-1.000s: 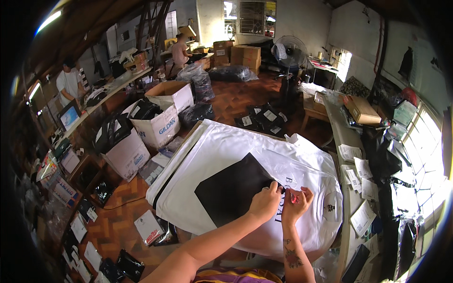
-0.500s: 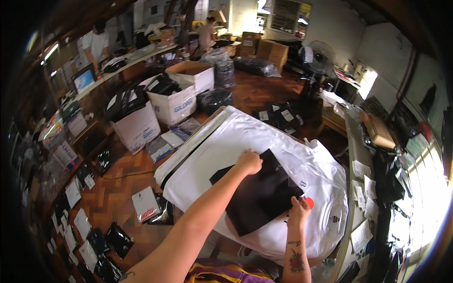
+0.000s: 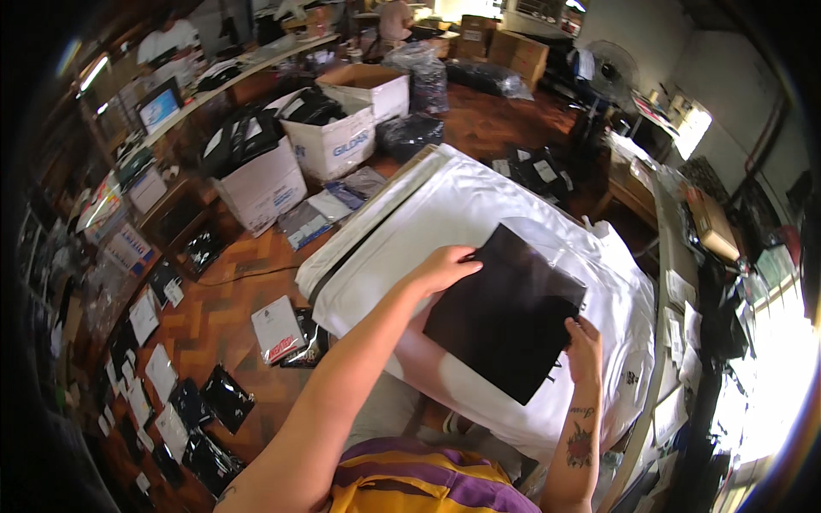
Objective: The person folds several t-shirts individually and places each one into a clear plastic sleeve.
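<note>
I have the black sheet (image 3: 507, 311) lying tilted on the white garment (image 3: 445, 214) spread over the table, well clear of the cardboard boxes (image 3: 333, 141) on the floor. My left hand (image 3: 445, 267) pinches its upper left edge. My right hand (image 3: 583, 346) seems to grip the right edge, though fingers are partly hidden.

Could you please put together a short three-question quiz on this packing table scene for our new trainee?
1. True or false: both hands grip the black bag.
2. What lies under it? A) white shirt B) cardboard box C) laptop
3. Which hand holds the bag's lower right edge?

Key: 1. True: left hand at its upper left edge, right hand opposite. 2. A. 3. The right hand.
</note>
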Demonstrator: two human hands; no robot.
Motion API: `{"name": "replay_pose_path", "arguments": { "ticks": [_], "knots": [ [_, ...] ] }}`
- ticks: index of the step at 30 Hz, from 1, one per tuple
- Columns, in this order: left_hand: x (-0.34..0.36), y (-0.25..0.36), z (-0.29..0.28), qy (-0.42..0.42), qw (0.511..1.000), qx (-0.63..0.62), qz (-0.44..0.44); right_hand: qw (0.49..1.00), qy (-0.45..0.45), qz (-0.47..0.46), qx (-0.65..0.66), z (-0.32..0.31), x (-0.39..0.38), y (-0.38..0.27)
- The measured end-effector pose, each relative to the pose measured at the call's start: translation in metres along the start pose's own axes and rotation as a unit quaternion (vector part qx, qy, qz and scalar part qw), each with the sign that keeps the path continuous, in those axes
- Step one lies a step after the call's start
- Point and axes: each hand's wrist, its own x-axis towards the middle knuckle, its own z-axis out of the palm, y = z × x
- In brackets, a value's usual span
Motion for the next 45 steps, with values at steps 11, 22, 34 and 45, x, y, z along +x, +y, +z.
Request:
{"name": "replay_pose_path", "arguments": {
  "ticks": [11,22,34,45],
  "knots": [
    [-0.028,0.004,0.035,0.177,0.978,0.113,-0.016,0.98,0.142,0.018,-0.14,-0.004,-0.028,-0.012],
    [-0.005,-0.004,0.037,0.208,0.952,0.218,-0.052,0.959,0.133,0.012,-0.25,-0.008,-0.016,-0.004],
    [-0.023,0.009,0.035,0.163,0.963,0.197,-0.088,0.978,0.094,0.078,-0.17,-0.004,-0.037,-0.026],
    [-0.033,0.115,0.036,-0.05,0.861,-0.476,-0.175,0.905,-0.113,0.17,0.373,0.001,-0.051,-0.132]
  ]
}}
